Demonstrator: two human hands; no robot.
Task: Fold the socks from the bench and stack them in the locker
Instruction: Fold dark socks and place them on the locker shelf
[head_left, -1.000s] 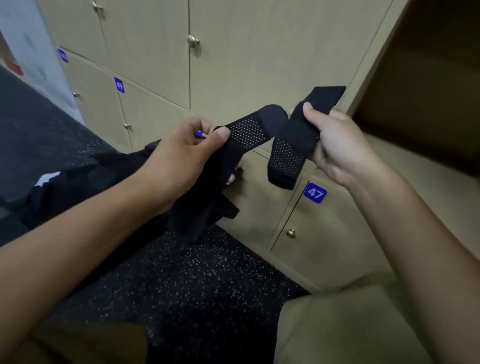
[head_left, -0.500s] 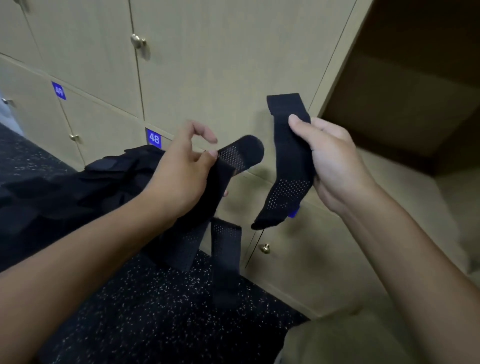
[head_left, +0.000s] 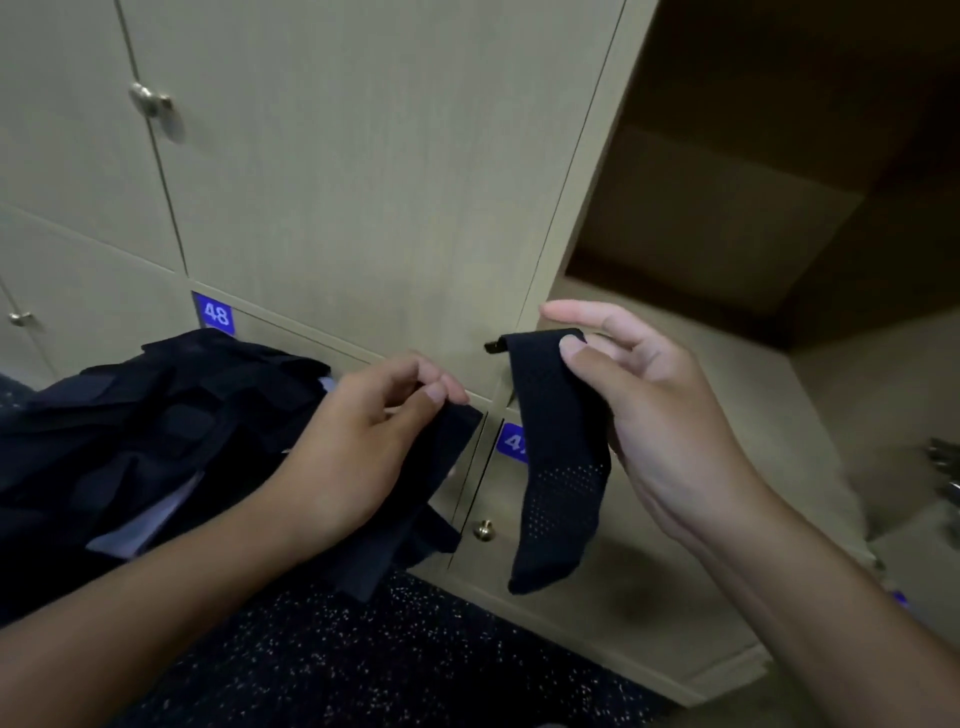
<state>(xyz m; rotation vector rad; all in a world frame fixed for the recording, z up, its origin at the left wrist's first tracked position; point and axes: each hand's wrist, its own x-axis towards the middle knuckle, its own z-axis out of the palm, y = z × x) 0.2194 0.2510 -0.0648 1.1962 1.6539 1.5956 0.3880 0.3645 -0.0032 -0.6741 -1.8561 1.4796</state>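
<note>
The right hand (head_left: 660, 421) holds a black sock (head_left: 558, 457) up by its cuff, thumb pressed on the front of the fabric near the top edge and the fingers behind it; the index finger sticks out straight above the cuff. The sock hangs straight down from that pinch, toe lowest, with a patch of small pale dots across the foot part, and it dangles in front of the closed lower locker door (head_left: 524, 587), partly covering the blue number plate (head_left: 511, 441) there. The left hand (head_left: 363, 441) is a little lower and to the side, apart from the right one, its thumb and fingertips pinching the upper edge of a second black sock (head_left: 410, 499), which droops below the palm toward the dark speckled floor (head_left: 363, 665). Just behind the left wrist a heap of dark socks (head_left: 156, 426) lies piled, with something pale showing under it; whether it rests on a bench I cannot tell. Above the heap a blue plate marked 48 (head_left: 214, 314) sits on the beige locker front. To the right the open locker (head_left: 753, 208) stands with its brown interior in shadow, well apart from both socks.
</note>
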